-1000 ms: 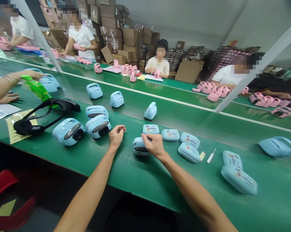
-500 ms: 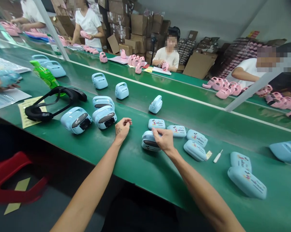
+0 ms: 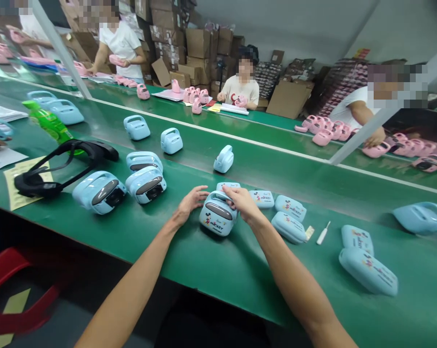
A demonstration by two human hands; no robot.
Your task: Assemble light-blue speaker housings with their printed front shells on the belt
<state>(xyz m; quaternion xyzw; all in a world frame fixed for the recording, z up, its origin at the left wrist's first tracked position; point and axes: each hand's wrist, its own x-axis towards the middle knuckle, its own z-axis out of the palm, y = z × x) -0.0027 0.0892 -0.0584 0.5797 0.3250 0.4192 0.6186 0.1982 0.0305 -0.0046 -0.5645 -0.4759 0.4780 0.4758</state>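
The table (image 3: 247, 270) is long and green. On its left part there are a green bottle (image 3: 46, 123), a black headset (image 3: 40, 186) partly over a yellow sheet (image 3: 17, 169), and several blue cases (image 3: 95, 191) with handles. To the right lie printed blue pieces (image 3: 371, 273), near a white tool (image 3: 323, 235). Pink cases (image 3: 323, 137) stand along the far side.

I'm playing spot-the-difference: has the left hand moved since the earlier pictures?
Yes. Judged against the black headset, the left hand has moved right, away from it and closer to the blue toy in the right hand.
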